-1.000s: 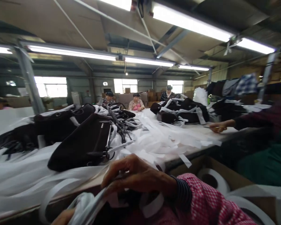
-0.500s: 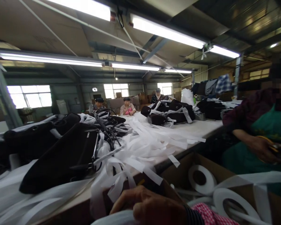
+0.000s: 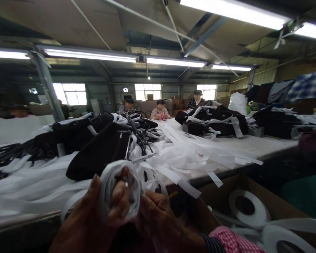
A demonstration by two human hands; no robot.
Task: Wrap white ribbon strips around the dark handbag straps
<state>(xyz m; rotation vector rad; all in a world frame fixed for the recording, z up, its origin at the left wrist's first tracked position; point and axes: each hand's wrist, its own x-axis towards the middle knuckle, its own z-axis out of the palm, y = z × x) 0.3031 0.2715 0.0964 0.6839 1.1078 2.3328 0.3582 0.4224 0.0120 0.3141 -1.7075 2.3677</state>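
A loosely wound roll of thin white strip (image 3: 105, 191) is held up in front of me, close to the table's front edge. Fingers of my left hand (image 3: 81, 218) show inside its hollow middle, while the thumb lies along the outside, so the hand is closed on it. My right hand (image 3: 165, 221), in a pink checked sleeve, is closed at the roll's right side, its fingertips pressed on the white strip. What exactly lies under those fingertips is hidden. Behind the roll lies a black bag (image 3: 97, 153) with a zip.
Loose white strips (image 3: 184, 151) spread over the table (image 3: 271, 143). Piles of black bags (image 3: 216, 121) stand further back. At lower right, a cardboard box (image 3: 281, 202) holds white tape rolls (image 3: 263, 211). A co-worker's dark sleeve (image 3: 312, 144) is at the right edge; other people sit across.
My left hand has come into view with the white roll around its fingers. My right hand has moved to the roll's side. The view has swung left.
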